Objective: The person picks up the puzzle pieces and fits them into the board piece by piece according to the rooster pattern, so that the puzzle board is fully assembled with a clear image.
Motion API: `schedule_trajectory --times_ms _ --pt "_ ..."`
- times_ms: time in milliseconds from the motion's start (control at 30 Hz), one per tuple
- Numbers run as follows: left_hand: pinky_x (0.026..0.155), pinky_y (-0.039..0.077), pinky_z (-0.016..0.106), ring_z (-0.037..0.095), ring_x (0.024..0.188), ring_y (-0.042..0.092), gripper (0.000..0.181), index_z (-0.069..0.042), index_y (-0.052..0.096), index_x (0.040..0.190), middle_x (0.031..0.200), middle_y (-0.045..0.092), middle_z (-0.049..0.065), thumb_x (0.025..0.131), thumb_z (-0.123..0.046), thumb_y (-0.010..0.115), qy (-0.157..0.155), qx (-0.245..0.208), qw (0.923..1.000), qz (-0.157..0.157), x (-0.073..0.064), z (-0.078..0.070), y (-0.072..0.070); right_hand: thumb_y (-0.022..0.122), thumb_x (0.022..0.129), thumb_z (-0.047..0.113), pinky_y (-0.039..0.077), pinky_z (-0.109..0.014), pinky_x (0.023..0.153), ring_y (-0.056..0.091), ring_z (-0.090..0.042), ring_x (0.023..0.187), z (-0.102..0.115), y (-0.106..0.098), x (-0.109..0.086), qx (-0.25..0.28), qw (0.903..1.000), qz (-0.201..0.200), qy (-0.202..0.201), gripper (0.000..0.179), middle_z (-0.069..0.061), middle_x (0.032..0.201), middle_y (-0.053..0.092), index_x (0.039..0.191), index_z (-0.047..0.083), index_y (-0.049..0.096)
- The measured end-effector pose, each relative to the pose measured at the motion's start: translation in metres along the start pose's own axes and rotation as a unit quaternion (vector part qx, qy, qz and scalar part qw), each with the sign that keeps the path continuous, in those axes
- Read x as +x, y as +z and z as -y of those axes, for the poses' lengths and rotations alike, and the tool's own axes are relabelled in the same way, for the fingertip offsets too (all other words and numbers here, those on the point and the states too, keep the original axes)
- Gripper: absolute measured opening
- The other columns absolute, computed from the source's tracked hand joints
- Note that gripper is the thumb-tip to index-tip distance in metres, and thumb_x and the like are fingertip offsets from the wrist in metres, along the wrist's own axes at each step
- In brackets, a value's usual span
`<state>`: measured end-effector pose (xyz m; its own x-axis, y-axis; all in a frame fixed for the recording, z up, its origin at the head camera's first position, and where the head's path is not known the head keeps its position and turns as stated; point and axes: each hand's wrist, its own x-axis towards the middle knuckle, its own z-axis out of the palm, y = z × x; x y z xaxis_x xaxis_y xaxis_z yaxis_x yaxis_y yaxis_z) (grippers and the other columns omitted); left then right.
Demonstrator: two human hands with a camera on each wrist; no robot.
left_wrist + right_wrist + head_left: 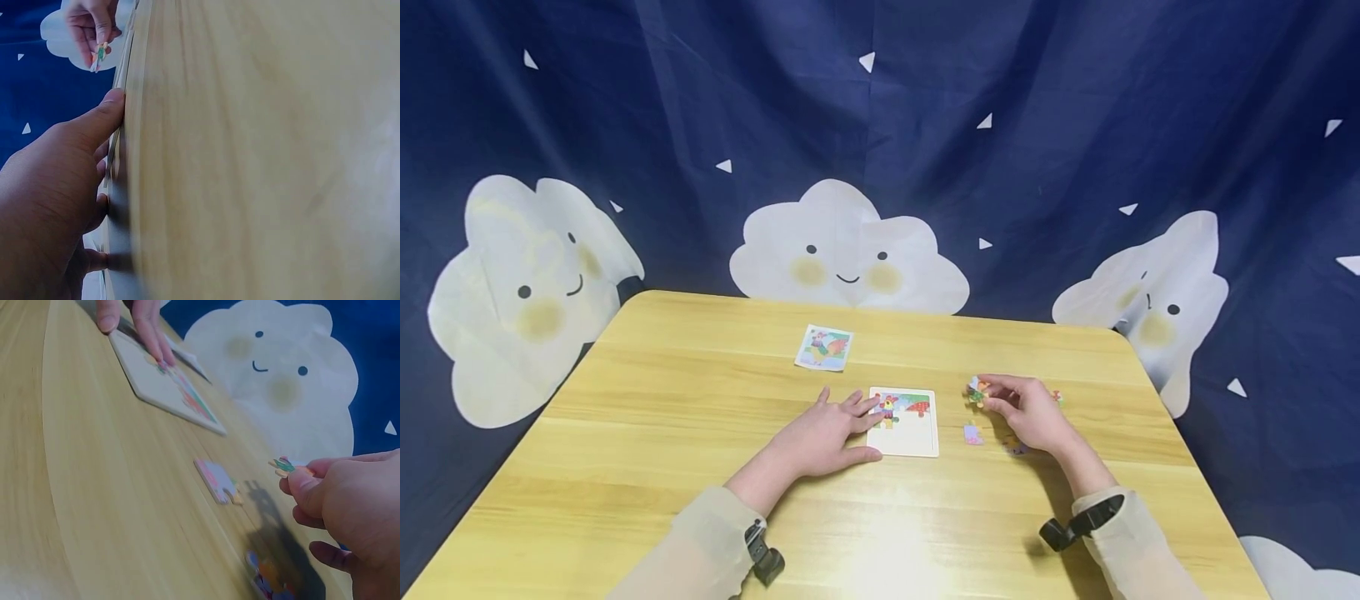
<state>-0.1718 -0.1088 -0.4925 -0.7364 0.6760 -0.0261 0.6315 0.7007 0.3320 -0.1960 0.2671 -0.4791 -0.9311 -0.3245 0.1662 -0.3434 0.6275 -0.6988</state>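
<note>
A white puzzle tray (pixel 913 442) lies mid-table, with colourful pieces fitted along its top and upper left. My left hand (pixel 827 435) rests at the tray's left side, fingers spread over the fitted pieces and thumb at the lower left corner. Between thumb and fingers, my right hand (pixel 1033 412) pinches a green and orange puzzle piece (pixel 284 465), raised above the wood to the right of the tray. A lilac and pink puzzle piece (pixel 215 480) lies between tray and right hand. Below that hand is a darker purple and orange piece (pixel 269 578).
A picture card (pixel 824 348) of the puzzle design lies behind the tray, to the left. Another small piece (pixel 1057 397) shows just past the right hand. The wooden table (pixel 700 358) ends at a dark blue curtain (pixel 925 108) with cloud faces.
</note>
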Motion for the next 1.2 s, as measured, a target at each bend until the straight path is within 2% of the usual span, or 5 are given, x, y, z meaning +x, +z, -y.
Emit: schedule_trajectory --times_ms 200,433,633,867,1200 --pt "0.119 0.018 0.074 0.032 0.155 0.03 0.072 -0.022 0.052 0.158 0.167 0.039 -0.003 0.102 -0.068 0.053 0.002 0.002 1.0 0.003 0.0 0.0 0.0 0.076 0.097 0.005 0.053 -0.028 0.066 0.064 -0.016 0.077 0.009 0.008 0.002 0.013 0.9999 0.0 0.0 0.035 -0.006 0.095 0.075 0.132 0.0 0.073" --pt "0.119 0.018 0.073 0.032 0.155 0.03 0.072 -0.022 0.053 0.158 0.167 0.038 -0.003 0.103 -0.068 0.053 0.004 0.001 1.0 -0.001 0.0 0.001 0.0 0.075 0.099 0.004 0.055 -0.029 0.069 0.066 -0.016 0.079 0.022 0.022 0.004 0.036 0.9989 0.029 0.001 0.034 -0.003 0.094 0.075 0.133 0.001 0.073" --pt "0.119 0.018 0.074 0.033 0.155 0.031 0.072 -0.02 0.054 0.157 0.167 0.038 -0.003 0.103 -0.067 0.053 0.007 -0.001 1.0 -0.003 -0.001 0.0 -0.002 0.073 0.099 0.0 0.055 -0.028 0.066 0.066 -0.017 0.076 0.03 0.031 0.006 0.064 0.9966 0.052 0.001 0.036 -0.001 0.094 0.074 0.135 0.002 0.072" --pt "0.119 0.017 0.074 0.032 0.156 0.03 0.072 -0.021 0.053 0.157 0.167 0.037 -0.004 0.103 -0.068 0.052 0.006 -0.003 1.0 -0.003 0.0 0.001 0.0 0.073 0.099 0.0 0.056 -0.03 0.053 0.064 -0.019 0.071 0.035 0.038 0.006 0.101 0.9926 0.066 0.014 0.036 -0.006 0.097 0.075 0.135 -0.001 0.071" --pt "0.119 0.017 0.074 0.032 0.155 0.03 0.072 -0.021 0.054 0.157 0.167 0.038 -0.003 0.102 -0.067 0.053 0.004 -0.003 1.0 -0.003 0.0 0.001 0.0 0.071 0.099 -0.002 0.053 -0.029 0.05 0.06 -0.014 0.057 0.035 0.044 0.008 0.093 0.9926 0.076 -0.011 0.036 -0.004 0.098 0.075 0.135 0.001 0.071"
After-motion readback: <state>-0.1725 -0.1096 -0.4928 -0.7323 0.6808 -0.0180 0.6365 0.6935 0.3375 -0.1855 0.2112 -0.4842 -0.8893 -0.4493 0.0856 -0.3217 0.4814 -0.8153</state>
